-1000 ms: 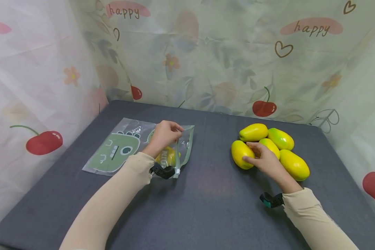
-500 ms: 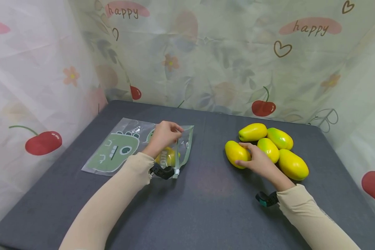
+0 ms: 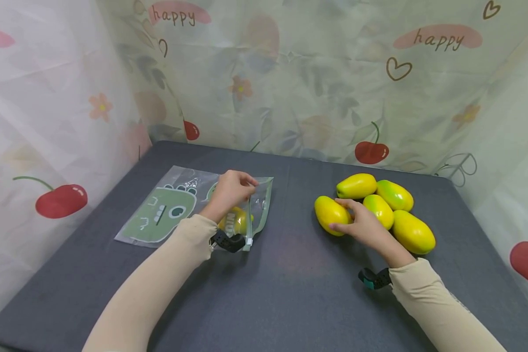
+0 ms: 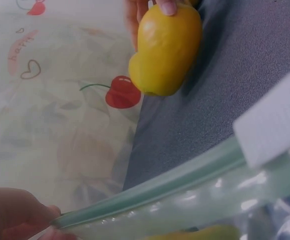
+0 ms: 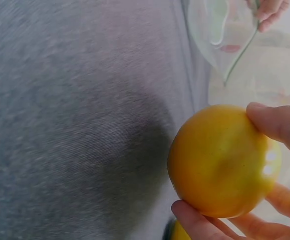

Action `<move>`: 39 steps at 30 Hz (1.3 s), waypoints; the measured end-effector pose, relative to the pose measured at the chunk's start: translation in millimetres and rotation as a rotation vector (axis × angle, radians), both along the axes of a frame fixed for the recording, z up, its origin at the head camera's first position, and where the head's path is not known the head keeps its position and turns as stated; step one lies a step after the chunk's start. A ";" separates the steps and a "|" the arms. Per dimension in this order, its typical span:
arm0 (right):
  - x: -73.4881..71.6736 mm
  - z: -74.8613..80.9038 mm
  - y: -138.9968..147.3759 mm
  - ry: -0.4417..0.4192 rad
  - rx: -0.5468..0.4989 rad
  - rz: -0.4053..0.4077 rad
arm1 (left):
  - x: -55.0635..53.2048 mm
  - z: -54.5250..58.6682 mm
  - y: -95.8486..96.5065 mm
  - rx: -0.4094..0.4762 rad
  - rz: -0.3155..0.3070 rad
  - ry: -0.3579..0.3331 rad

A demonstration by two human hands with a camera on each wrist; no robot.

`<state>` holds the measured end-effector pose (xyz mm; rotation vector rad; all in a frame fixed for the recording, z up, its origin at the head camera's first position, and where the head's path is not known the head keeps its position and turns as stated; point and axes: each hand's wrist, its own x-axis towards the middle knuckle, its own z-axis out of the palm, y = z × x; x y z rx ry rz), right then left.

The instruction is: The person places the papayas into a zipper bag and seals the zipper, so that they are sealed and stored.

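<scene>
My right hand (image 3: pixel 366 226) grips a yellow mango (image 3: pixel 329 215), thumb on the near side and fingers round the far side. In the right wrist view the mango (image 5: pixel 222 160) sits between the thumb and the fingertips. Whether it touches the table cannot be told. My left hand (image 3: pixel 230 193) pinches the upper edge of a clear zip bag (image 3: pixel 169 215) with a green cartoon print. Its green zip strip and white slider (image 4: pixel 272 122) cross the left wrist view. Inside the bag lies a yellow mango (image 3: pixel 239 221), partly covered by my left hand and wrist.
Several more mangoes lie to the right: a mango (image 3: pixel 356 186) at the back, a greenish mango (image 3: pixel 395 195), a mango (image 3: pixel 380 211) by my right hand and a larger one (image 3: pixel 413 232). Printed curtains surround the dark grey table (image 3: pixel 286 293).
My right hand has moved left with the mango, away from the other mangoes, and slightly up in the latest half second. The left hand and the bag have stayed put.
</scene>
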<state>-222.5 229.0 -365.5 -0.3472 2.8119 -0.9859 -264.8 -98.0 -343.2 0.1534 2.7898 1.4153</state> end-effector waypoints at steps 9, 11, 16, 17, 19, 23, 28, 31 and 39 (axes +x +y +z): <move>0.3 17.4 -6.3 0.006 -0.048 -0.021 | -0.1 1.1 -0.6 0.008 -0.002 -0.007; 0.8 20.5 -7.4 0.019 -0.060 -0.014 | -0.3 1.4 -0.5 0.008 0.000 -0.009; 3.3 27.2 -12.0 0.053 -0.080 -0.001 | -0.5 1.5 -0.1 0.011 0.002 -0.014; 4.3 28.4 -13.4 0.054 -0.084 0.000 | -0.5 1.4 0.0 0.011 0.002 -0.014; 6.6 30.0 -16.7 0.052 -0.090 0.001 | -0.5 1.2 0.1 0.011 0.002 -0.012; 10.0 30.4 -23.5 0.047 -0.107 0.010 | 0.3 1.3 -0.2 0.012 0.000 -0.012; 10.7 25.6 -31.7 0.031 -0.121 0.018 | 2.0 1.6 0.1 0.006 0.001 -0.010; 11.5 22.7 -37.2 0.024 -0.125 0.024 | 2.1 1.5 0.9 0.002 0.004 -0.006; 13.0 14.7 -55.3 0.022 -0.162 0.081 | 2.3 1.7 1.7 -0.006 0.011 -0.021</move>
